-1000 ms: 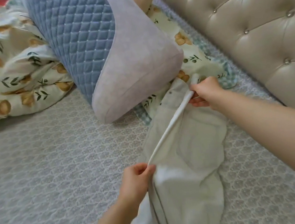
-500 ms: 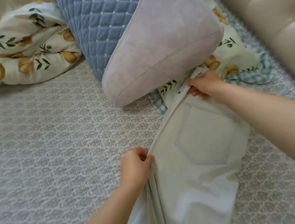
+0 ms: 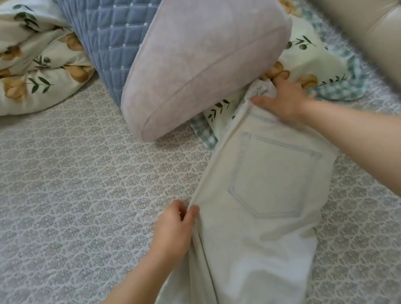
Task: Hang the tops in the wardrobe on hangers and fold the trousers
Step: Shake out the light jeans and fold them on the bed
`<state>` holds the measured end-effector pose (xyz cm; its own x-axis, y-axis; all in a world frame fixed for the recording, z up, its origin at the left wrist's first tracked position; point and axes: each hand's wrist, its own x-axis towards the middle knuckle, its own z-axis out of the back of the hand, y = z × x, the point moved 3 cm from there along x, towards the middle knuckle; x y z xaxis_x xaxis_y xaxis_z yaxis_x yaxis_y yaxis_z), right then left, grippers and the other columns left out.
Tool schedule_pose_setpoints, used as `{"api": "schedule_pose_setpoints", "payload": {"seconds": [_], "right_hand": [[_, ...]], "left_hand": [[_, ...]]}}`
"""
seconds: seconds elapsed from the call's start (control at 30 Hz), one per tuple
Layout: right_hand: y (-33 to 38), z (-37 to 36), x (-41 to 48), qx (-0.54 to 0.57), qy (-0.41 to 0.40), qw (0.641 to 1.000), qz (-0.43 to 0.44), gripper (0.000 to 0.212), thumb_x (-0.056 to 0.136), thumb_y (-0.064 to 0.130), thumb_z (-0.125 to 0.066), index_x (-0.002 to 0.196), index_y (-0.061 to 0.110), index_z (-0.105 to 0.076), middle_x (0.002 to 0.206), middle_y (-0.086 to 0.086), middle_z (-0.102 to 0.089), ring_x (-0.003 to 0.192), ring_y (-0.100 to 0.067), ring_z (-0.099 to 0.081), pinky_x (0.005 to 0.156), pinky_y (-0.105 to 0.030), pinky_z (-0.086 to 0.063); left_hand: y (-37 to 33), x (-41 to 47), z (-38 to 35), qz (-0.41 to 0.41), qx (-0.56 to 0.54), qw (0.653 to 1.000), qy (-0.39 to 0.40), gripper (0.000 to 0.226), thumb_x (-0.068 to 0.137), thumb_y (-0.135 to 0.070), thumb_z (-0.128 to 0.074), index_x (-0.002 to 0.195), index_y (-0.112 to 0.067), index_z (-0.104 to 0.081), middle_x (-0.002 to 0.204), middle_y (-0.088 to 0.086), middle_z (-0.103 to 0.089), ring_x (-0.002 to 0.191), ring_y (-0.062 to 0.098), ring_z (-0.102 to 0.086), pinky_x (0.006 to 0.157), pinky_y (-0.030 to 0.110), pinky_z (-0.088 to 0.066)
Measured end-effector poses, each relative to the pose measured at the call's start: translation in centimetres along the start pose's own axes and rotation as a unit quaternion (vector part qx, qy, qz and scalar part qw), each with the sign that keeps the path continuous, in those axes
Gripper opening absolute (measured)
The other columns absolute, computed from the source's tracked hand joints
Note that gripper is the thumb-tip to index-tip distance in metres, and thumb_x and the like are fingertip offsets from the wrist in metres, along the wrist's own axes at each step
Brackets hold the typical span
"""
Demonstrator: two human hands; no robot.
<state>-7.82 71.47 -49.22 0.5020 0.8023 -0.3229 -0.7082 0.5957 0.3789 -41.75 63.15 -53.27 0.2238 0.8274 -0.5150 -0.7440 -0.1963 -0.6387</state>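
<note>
Cream trousers (image 3: 267, 188) lie flat on the patterned bed cover, folded lengthwise with a back pocket facing up. Their waistband end reaches the pillows and the legs run off the bottom of the view. My left hand (image 3: 175, 228) pinches the folded edge near the seat, its fingers curled round the fabric. At the waistband corner my right hand (image 3: 281, 100) grips the cloth beside the floral pillow.
A large blue quilted and lilac pillow (image 3: 189, 46) lies just beyond the waistband, on top of a floral pillow with a checked border (image 3: 311, 59). A floral duvet (image 3: 4, 65) is bunched at the far left. The tufted beige headboard (image 3: 370, 14) stands to the right.
The trousers went from held up with the edge stretched between my hands to lying flat on the bed. Both hands dropped with them, and the view came closer.
</note>
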Motion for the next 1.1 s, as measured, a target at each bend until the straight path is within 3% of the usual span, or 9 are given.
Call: {"api": "schedule_pose_setpoints", "payload": {"seconds": [0.17,0.43,0.57,0.77,0.83,0.9,0.97,1.03,1.1], "right_hand": [[-0.2,1.3,-1.3,-0.02,-0.083,0.996,0.008,0.054,0.096,0.053,-0.047,0.139,0.021,-0.04,0.141,-0.006,-0.051,0.131,-0.034,-0.043,0.108,-0.055,-0.014],[1.4,0.3,-1.7,-0.076,-0.166,0.983,0.004,0.043,0.099,0.041,-0.049,0.131,0.013,-0.047,0.132,-0.011,-0.055,0.127,-0.034,-0.044,0.1,-0.049,-0.033],[1.5,-0.4,-3.2,-0.124,-0.174,0.977,0.019,0.058,0.095,0.019,-0.054,0.144,0.0,-0.029,0.144,-0.018,-0.041,0.134,-0.035,-0.037,0.106,-0.045,-0.033],[1.9,-2.3,-8.8,-0.245,-0.136,0.956,0.087,0.08,0.092,0.006,-0.046,0.151,-0.004,0.006,0.161,-0.02,0.006,0.15,-0.033,0.001,0.122,-0.041,-0.006],[2.5,-3.2,-11.0,-0.251,-0.121,0.951,0.135,0.074,0.091,0.002,-0.044,0.152,-0.004,-0.002,0.161,-0.021,-0.001,0.149,-0.035,-0.002,0.122,-0.042,-0.009],[3.6,-4.9,-13.5,-0.248,-0.095,0.936,0.233,0.066,0.086,-0.003,-0.047,0.149,-0.002,-0.025,0.153,-0.023,-0.03,0.143,-0.04,-0.025,0.113,-0.046,-0.028],[4.9,-7.0,-16.7,-0.212,-0.074,0.922,0.317,0.059,0.081,-0.001,-0.055,0.139,0.003,-0.045,0.125,-0.021,-0.056,0.114,-0.043,-0.053,0.084,-0.049,-0.048],[6.3,-9.4,-19.9,-0.168,-0.013,0.924,0.342,0.053,0.088,0.008,-0.055,0.14,0.013,-0.044,0.111,-0.015,-0.06,0.097,-0.038,-0.058,0.068,-0.043,-0.049],[7.4,-11.9,-22.8,-0.149,0.079,0.92,0.355,0.051,0.094,0.018,-0.051,0.142,0.026,-0.035,0.111,-0.009,-0.062,0.1,-0.033,-0.059,0.072,-0.042,-0.051]], "left_hand": [[-0.6,0.3,0.4,-0.027,-0.043,0.999,0.001,0.027,0.1,-0.034,-0.054,0.081,-0.015,-0.049,0.064,-0.003,-0.049,0.055,0.012,-0.041,0.052,0.029,-0.03],[0.3,2.3,1.4,-0.002,-0.002,1.0,-0.027,0.024,0.09,-0.029,-0.068,0.076,-0.014,-0.056,0.069,-0.002,-0.054,0.067,0.019,-0.05,0.057,0.03,-0.035],[0.5,0.2,0.4,-0.023,0.105,0.993,-0.041,0.014,0.082,-0.027,-0.065,0.089,-0.019,-0.056,0.094,-0.003,-0.05,0.086,0.02,-0.052,0.071,0.036,-0.048],[2.3,-4.6,-0.1,-0.046,0.255,0.96,-0.103,0.036,0.073,-0.03,-0.067,0.105,-0.019,-0.053,0.112,-0.002,-0.046,0.099,0.024,-0.044,0.08,0.035,-0.042],[2.6,-6.1,-0.3,-0.042,0.259,0.956,-0.134,0.039,0.072,-0.031,-0.068,0.106,-0.019,-0.053,0.11,-0.001,-0.049,0.099,0.025,-0.046,0.079,0.035,-0.039],[2.9,-7.6,-0.6,-0.034,0.241,0.958,-0.153,0.037,0.075,-0.033,-0.066,0.106,-0.021,-0.05,0.104,-0.004,-0.054,0.097,0.024,-0.05,0.081,0.036,-0.037],[3.4,-9.0,-1.0,-0.003,0.19,0.972,-0.136,0.031,0.081,-0.035,-0.06,0.105,-0.026,-0.044,0.092,-0.008,-0.059,0.092,0.022,-0.057,0.081,0.037,-0.039],[4.2,-10.1,-1.9,0.024,0.152,0.982,-0.108,0.028,0.085,-0.038,-0.058,0.103,-0.027,-0.04,0.085,-0.007,-0.061,0.086,0.022,-0.061,0.074,0.037,-0.044],[4.9,-11.3,-2.7,0.028,0.157,0.984,-0.084,0.029,0.086,-0.044,-0.059,0.095,-0.024,-0.039,0.084,-0.007,-0.058,0.083,0.024,-0.061,0.064,0.036,-0.042]]}}
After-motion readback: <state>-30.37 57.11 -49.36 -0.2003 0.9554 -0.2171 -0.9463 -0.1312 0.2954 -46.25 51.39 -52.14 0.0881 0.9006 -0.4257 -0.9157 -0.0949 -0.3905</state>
